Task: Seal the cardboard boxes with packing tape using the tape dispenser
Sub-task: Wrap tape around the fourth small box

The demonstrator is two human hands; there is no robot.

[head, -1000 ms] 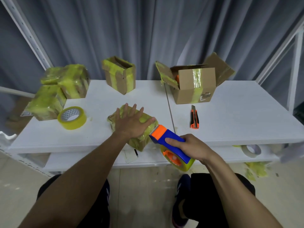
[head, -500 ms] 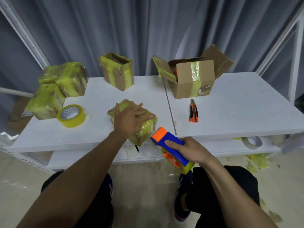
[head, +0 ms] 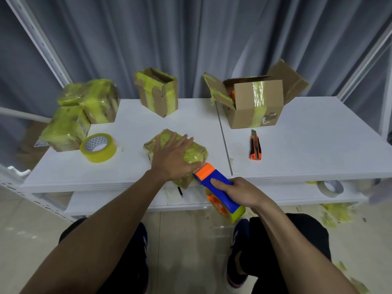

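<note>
1. My left hand [head: 172, 159] lies flat, fingers straight and spread, pressing on top of the small cardboard box [head: 196, 152].
2. That box sits at the near edge of the white table [head: 307, 145], just left of its seam. It is brown and wrapped in wrinkled yellow-green tape.
3. My right hand [head: 239, 190] grips the tape dispenser [head: 214, 182], fingers curled round its blue body.
4. The dispenser's orange toothed head touches the box's near right corner, and its yellow roll hangs below the table edge.

Grey pleated curtains [head: 191, 39] fill the top behind a white table [head: 318, 134], with white metal uprights [head: 35, 37] at upper left and right. A pale floor [head: 191, 240] lies below, perhaps tiled.
</note>
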